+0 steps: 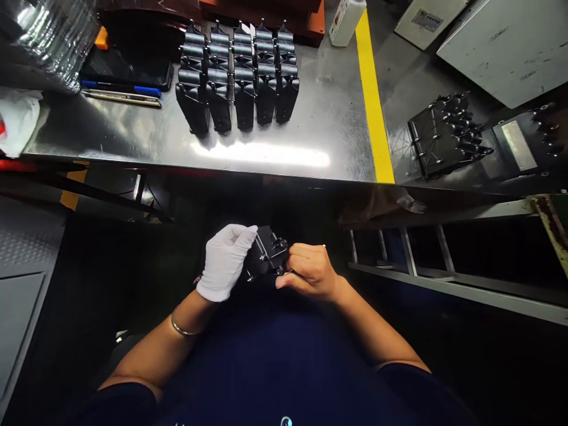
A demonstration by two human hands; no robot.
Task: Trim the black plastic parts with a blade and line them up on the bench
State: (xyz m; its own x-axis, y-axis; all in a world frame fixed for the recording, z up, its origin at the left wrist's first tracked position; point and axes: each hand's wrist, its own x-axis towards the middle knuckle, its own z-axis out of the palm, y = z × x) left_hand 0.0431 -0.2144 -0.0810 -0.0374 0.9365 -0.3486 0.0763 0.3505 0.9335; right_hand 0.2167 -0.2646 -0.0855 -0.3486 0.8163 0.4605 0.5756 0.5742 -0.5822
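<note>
Head view: a black part [268, 251] is held up before a dark blue shirt [284, 355], short of the near edge of the metal bench [328, 118]. At the part's nine o'clock, the white-gloved left hand [227, 260] is clamped on it; at three o'clock, the bare right hand [310, 269] has its fingers curled close to the part, though I cannot tell whether they grip it. Toward twelve stands a row of five black pieces [243, 74]; toward one, a white bottle [346, 22]; toward two, a black housing [444, 136].
</note>
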